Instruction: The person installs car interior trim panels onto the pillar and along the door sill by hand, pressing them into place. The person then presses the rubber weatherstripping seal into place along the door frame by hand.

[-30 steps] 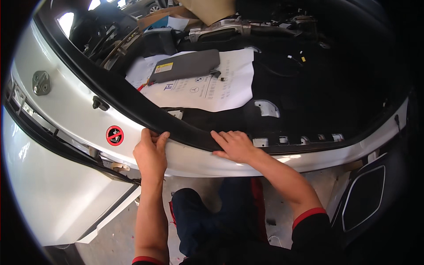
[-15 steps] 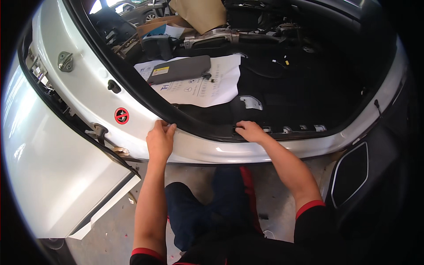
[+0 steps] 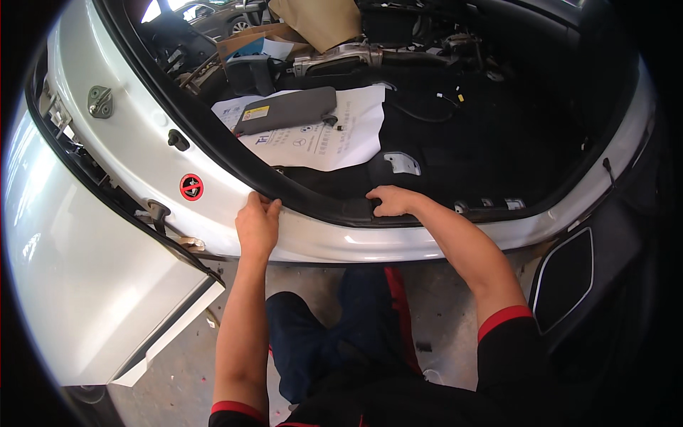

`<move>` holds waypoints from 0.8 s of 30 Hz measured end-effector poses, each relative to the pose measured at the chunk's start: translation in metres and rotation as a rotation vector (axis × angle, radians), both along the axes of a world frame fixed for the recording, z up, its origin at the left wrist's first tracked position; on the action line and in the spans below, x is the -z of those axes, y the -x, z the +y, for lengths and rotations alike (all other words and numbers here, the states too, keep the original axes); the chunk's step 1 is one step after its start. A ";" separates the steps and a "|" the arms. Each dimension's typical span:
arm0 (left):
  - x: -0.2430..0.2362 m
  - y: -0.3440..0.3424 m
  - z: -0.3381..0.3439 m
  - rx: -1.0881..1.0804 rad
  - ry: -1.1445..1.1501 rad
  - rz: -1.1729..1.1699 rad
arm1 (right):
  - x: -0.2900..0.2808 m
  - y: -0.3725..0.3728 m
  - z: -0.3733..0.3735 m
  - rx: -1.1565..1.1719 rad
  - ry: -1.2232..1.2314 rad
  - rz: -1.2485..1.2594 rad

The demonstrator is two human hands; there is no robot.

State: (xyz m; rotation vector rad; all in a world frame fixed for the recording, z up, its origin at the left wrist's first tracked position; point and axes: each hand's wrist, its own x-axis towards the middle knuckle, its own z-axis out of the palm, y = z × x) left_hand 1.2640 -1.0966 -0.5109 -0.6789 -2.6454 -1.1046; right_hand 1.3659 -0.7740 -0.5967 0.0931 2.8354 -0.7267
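Note:
My left hand (image 3: 257, 226) has bent fingers pinching the edge of the black door-opening seal (image 3: 313, 211) where it meets the white car body (image 3: 340, 245). My right hand (image 3: 391, 201) is farther right on the same seal, its fingers curled over the inner edge; the fingertips are partly hidden. Inside the car, a grey panel (image 3: 288, 109) with a small yellow label lies on a printed white sheet (image 3: 341, 146), over the black floor covering (image 3: 484, 142). A red and black round sticker (image 3: 191, 187) is left of my left hand.
An open white door (image 3: 92, 270) fills the left side, and a dark panel with an oval-edged insert (image 3: 562, 281) is at lower right. A cardboard box (image 3: 238, 43) and brown paper (image 3: 313, 18) lie at the back. Below me is the grey floor (image 3: 178, 384).
My head view has shifted, so the car sits higher in the picture. My right hand went from lying spread on the seal to curled over its inner edge. My left hand stayed on the seal.

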 end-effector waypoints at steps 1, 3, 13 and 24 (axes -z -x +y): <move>-0.002 -0.001 0.000 -0.006 0.019 0.010 | -0.005 0.003 -0.002 -0.004 -0.002 -0.001; -0.002 -0.002 -0.002 -0.013 0.039 0.015 | -0.012 0.006 -0.008 0.242 0.393 -0.194; -0.004 -0.004 0.000 -0.002 0.010 0.041 | -0.030 0.038 -0.038 0.144 -0.276 -0.164; -0.001 -0.007 0.000 -0.024 -0.012 0.058 | -0.023 0.073 -0.037 -0.035 -0.305 -0.282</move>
